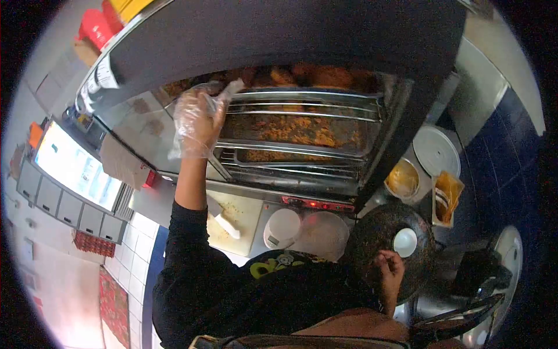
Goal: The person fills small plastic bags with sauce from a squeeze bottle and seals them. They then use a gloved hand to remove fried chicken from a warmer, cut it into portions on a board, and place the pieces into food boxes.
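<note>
Blue and white tiles surround this kitchen, where a dark cabinet (pixel 279 35) stands above the tabletop (pixel 145 200). Upper centre, its crumb-strewn tray (pixel 237 125) sits racked, likely to catch bits. The left hand (pixel 197 125), bagged in plastic presumably for cleanliness, is by the top rack; I can't tell its grip. Lower right, the right hand (pixel 389 274) curls loosely near a white bowl (pixel 405 242), contents unclear.

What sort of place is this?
Probably a restaurant or takeaway kitchen: a black metal cabinet holds racked metal trays of browned food, and a white digital scale stands beside a pale cutting board.
</note>
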`<state>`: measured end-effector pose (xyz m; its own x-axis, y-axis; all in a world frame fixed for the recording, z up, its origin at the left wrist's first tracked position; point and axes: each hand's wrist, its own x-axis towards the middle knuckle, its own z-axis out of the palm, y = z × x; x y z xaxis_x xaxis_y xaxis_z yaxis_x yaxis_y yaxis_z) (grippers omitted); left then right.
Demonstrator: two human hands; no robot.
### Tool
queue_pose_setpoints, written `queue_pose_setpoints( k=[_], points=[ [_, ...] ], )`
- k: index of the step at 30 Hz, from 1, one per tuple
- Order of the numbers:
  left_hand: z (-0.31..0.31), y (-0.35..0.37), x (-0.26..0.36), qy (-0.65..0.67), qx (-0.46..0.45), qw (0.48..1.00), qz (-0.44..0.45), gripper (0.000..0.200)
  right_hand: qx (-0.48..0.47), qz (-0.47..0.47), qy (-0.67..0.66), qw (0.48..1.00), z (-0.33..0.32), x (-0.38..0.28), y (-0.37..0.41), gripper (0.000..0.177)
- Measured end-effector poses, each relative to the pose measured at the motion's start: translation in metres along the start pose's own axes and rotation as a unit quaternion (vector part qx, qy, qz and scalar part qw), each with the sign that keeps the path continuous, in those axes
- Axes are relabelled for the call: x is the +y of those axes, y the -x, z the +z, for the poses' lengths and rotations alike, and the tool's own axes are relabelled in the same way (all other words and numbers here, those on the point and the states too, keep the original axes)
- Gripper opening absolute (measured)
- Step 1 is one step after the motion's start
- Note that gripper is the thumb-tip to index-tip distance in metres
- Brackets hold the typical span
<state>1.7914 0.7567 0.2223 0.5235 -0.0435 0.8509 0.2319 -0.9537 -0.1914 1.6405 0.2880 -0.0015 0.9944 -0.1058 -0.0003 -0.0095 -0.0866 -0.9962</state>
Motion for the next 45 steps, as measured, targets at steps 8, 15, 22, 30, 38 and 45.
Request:
queue_pose_setpoints(
  k=[8,15,22,30,38,45],
  points=[
    [-0.001,0.007,-0.007,0.164,0.027,0.985,0.047,0.035,-0.029,0.028,-0.026,0.999,0.031,-0.036,-0.026,0.010],
    [-0.014,0.017,0.018,0.265,0.090,0.959,0.036,0.031,-0.041,-0.012,0.034,0.999,0.052,-0.031,-0.022,0.012],
    [-0.012,0.021,0.014,0.324,0.108,0.939,0.042,0.031,-0.042,0.013,0.020,0.999,0.072,-0.054,-0.022,0.007],
    [-0.006,0.027,0.010,0.377,0.112,0.917,0.060,0.022,-0.046,-0.052,0.059,0.996,0.101,-0.051,-0.036,0.010],
    [-0.016,0.029,-0.021,0.414,0.212,0.885,0.001,0.026,-0.036,-0.082,0.089,0.992,0.132,-0.074,-0.022,0.009],
    [-0.049,0.039,-0.072,0.363,0.071,0.925,-0.083,0.024,0.045,-0.031,0.027,0.998,0.114,-0.056,0.004,0.007]
  ],
)
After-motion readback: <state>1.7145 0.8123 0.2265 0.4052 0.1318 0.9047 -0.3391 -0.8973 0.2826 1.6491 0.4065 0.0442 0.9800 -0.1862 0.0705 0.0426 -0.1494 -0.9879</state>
